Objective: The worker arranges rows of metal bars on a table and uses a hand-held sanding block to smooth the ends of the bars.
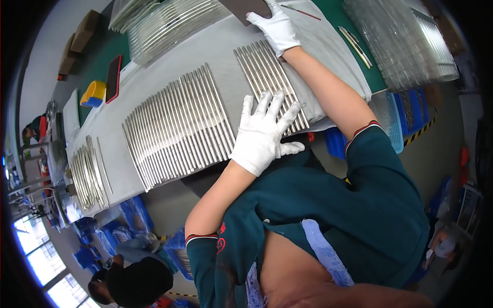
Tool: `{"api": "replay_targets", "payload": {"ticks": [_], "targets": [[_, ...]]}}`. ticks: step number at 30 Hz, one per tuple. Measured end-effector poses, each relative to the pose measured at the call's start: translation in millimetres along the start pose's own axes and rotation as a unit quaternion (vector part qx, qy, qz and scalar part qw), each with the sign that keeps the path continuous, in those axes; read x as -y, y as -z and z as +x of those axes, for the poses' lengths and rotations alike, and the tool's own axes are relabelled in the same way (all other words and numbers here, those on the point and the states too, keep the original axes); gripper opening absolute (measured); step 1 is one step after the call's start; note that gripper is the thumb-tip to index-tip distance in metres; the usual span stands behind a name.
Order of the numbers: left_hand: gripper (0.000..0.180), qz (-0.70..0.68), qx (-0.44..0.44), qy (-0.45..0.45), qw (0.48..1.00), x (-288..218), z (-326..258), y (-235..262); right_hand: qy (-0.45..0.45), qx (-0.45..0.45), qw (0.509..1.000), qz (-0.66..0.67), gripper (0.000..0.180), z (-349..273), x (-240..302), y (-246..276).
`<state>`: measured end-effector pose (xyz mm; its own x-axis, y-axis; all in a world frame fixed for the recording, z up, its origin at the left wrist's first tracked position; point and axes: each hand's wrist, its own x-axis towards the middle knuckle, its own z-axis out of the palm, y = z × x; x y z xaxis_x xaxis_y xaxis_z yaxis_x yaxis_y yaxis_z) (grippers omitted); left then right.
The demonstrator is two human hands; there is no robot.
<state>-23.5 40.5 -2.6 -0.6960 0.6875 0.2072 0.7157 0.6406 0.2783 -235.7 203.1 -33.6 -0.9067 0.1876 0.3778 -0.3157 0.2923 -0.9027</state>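
My left hand (pixel 261 134), in a white glove, lies with fingers spread over the near end of a small row of shiny metal rods (pixel 260 64). Farther off, my right hand (pixel 277 30), also gloved in white, is at the edge of a dark flat plate (pixel 245 7). Its thumb and fingers grip the plate's corner, partly cut off by the picture's upper edge. To the left of my left hand, a wide row of metal rods (pixel 177 126) lies side by side on the grey-white cloth (pixel 226 77).
A loose bunch of thin rods (pixel 87 174) lies at the left. Behind are clear plastic trays (pixel 169 28), a red-edged phone (pixel 114 78) and a yellow tape roll (pixel 93 92). More clear trays (pixel 395 46) and a cutter knife (pixel 355 46) are at the right. A co-worker (pixel 136 282) sits lower left.
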Motion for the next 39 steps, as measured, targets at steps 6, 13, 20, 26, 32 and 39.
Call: {"api": "replay_targets", "payload": {"ticks": [6, 13, 20, 26, 32, 39], "targets": [[0.095, 0.032, 0.023, 0.04, 0.998, 5, -23, 15, 0.034, -0.004, 0.999, 0.016, 0.079, 2, -6, -3], [0.096, 0.052, 0.018, 0.082, 0.995, 12, -56, 32, 0.034, -0.008, 0.999, -0.031, 0.079, 0, -7, -1], [0.1, 0.051, 0.023, 0.066, 0.996, 11, -47, 27, 0.046, -0.003, 0.997, -0.058, 0.079, 1, -5, 0], [0.099, 0.017, 0.016, 0.016, 1.0, 3, -19, 11, 0.037, -0.005, 0.997, -0.069, 0.08, 0, -1, 3], [0.097, 0.019, 0.023, 0.013, 0.999, 1, -15, 14, 0.03, -0.018, 0.995, -0.096, 0.08, 1, -5, 2], [0.097, 0.071, 0.032, 0.058, 0.995, 0, -33, 39, 0.019, -0.01, 1.0, -0.021, 0.08, 3, -10, -2]]}}
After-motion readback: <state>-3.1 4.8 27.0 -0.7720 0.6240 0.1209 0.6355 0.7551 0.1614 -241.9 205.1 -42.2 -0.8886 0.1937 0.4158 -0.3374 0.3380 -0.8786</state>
